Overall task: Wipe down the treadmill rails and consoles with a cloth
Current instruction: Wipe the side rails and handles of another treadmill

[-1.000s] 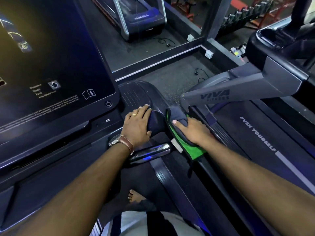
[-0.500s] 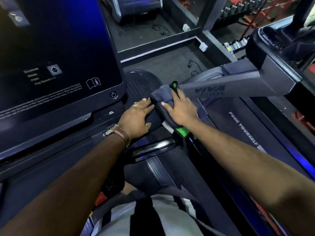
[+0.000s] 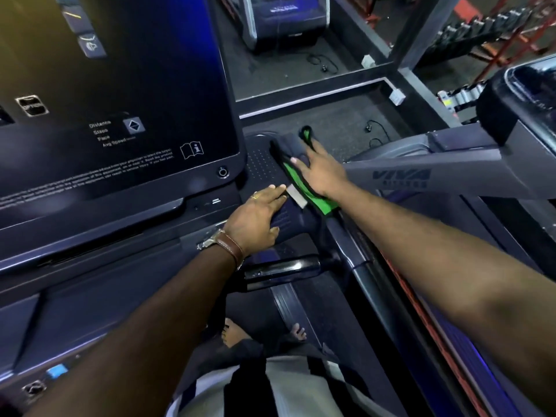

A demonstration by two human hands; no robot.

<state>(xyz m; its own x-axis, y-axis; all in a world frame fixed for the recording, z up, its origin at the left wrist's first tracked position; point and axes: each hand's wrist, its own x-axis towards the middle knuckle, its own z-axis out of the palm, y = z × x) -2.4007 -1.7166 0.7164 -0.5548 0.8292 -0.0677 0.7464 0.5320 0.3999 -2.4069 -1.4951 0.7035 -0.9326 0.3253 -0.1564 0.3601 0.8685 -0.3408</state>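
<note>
Head view, nearest: I saw bare feet [image 3: 233, 334] on the deck.
Grip bar: a glossy bar [image 3: 282, 270] sat just below my left wrist.
Left hand: the left hand [image 3: 255, 218] lay flat, fingers straight, on the dark handrail [image 3: 296, 219], with a watch [image 3: 222, 245] at the wrist.
Right hand: the right hand [image 3: 322, 173] pressed down with fingers spread, gripping nothing.
Cloth: the grey-green cloth [image 3: 301, 176] lay under that hand on the rail's perforated end, beside the console screen [image 3: 120, 100].
In the way: a neighbouring VIVA arm [image 3: 421, 176] crossed close on the right.
Far: another treadmill [image 3: 288, 19] and a dumbbell rack [image 3: 469, 34].
</note>
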